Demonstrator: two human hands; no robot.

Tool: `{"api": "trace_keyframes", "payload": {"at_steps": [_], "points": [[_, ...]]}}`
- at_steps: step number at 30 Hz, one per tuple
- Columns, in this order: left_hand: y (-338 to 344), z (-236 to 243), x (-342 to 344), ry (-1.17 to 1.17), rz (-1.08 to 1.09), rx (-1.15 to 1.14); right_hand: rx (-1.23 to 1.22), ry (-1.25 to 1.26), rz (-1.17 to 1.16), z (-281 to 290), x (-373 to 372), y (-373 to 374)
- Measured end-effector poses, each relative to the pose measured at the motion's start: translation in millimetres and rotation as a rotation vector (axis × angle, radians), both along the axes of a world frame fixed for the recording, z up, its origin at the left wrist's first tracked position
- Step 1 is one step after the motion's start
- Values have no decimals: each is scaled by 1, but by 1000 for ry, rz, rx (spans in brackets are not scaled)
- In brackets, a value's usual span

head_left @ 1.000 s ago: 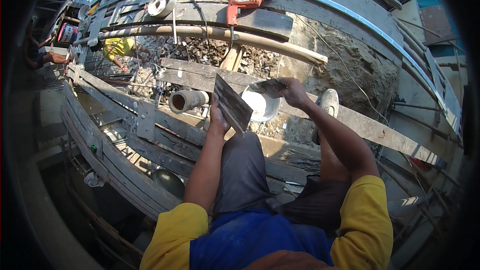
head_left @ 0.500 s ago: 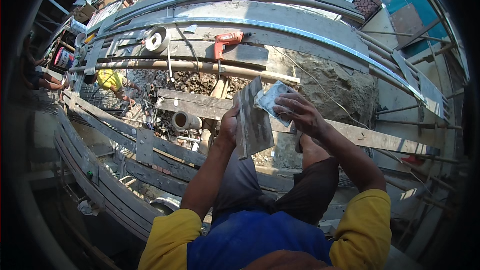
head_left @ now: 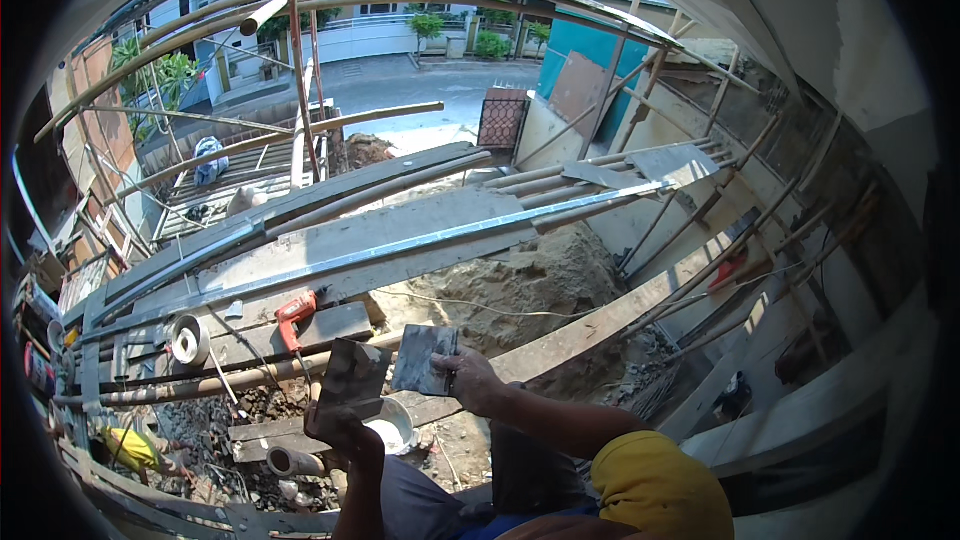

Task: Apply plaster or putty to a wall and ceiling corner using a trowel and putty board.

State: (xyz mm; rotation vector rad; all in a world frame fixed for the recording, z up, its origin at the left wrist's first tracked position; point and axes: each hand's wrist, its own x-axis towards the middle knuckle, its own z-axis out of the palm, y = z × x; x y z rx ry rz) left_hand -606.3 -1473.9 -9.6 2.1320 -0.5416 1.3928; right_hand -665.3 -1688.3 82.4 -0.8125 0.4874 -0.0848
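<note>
Seen from above on a scaffold: the left hand (head_left: 340, 430) is clenched around the lower edge of a dark mortar board (head_left: 352, 375), held upright. Just beside it, the right hand (head_left: 470, 380) grasps a grey trowel (head_left: 424, 360) by its right edge, blade nearly touching the board. A red drill (head_left: 293, 315) lies on planks (head_left: 330, 325) beyond.

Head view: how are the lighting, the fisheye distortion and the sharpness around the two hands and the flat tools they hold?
Head view: hard sunlight, the street behind nearly washed out; left hand and its dark board sit in shade, right hand with its grey trowel is sunlit; long metal rail bows with the lens; black vignette rings the picture; centre reasonably sharp.
</note>
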Motion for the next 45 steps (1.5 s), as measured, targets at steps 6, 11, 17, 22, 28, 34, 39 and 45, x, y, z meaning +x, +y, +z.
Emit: {"api": "trace_keyframes", "payload": {"at_steps": [6, 11, 17, 22, 28, 34, 39, 45], "points": [[-38, 70, -16, 111, -963, -162, 209, -191, 142, 25, -27, -8], [-13, 35, -17, 577, -794, -137, 146, -413, 100, 102, -56, -12], [-28, 62, -18, 1921, -1332, -1444, -1124, -252, 6, 100, -68, 11], [-32, 105, -35, 2034, -1626, -1983, -1636, -1112, 91, 76, -72, 0], [10, 117, -22, 1649, -1687, -1542, -1782, -839, -57, 44, -69, -36], [27, 125, -17, 1662, -1448, -1546, -1440, -776, -343, 71, -77, 19], [32, 135, -46, 1554, -1271, -1326, -1813, -797, -66, 47, -55, 23], [67, 182, -45, 1146, -1178, -1460, -940, -334, -239, 24, -35, 23]]}}
